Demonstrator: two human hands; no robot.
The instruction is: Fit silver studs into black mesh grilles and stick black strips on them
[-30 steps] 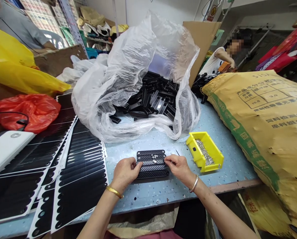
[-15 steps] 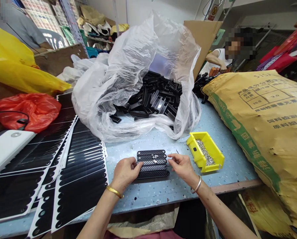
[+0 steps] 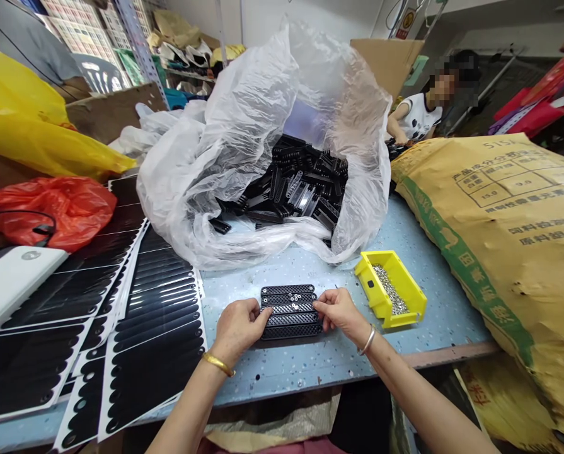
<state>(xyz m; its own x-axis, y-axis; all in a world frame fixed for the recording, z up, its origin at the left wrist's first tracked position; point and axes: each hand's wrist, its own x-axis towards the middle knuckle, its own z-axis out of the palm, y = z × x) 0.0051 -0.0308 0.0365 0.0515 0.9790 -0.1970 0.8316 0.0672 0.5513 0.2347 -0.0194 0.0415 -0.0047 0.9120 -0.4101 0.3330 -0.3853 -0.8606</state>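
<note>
Several black textured strips (image 3: 288, 320) lie side by side in a row on the blue speckled table, with small metal rings (image 3: 295, 297) loose on top and others set at some strip ends. My left hand (image 3: 241, 326) grips the row's left end, the thumb pressed on a middle strip. At the right end, my right hand (image 3: 341, 313) has thumb and forefinger pinched together over a middle strip's tip. Whatever is between those fingertips is too small to make out. Right of that hand stands a yellow bin (image 3: 375, 295) holding many small metal pieces (image 3: 391, 291).
Behind the strips, a large clear plastic bag (image 3: 178, 208) lies open around a heap of black combs (image 3: 305, 183). Black sheets (image 3: 159, 315) with scalloped edges cover the left side. A full yellow sack (image 3: 513, 252) leans at right. Another person (image 3: 416, 116) sits beyond it.
My right hand has moved slightly left and down, from beside the strips onto their right end. My left hand stays in place. The person at the back right has shifted.
</note>
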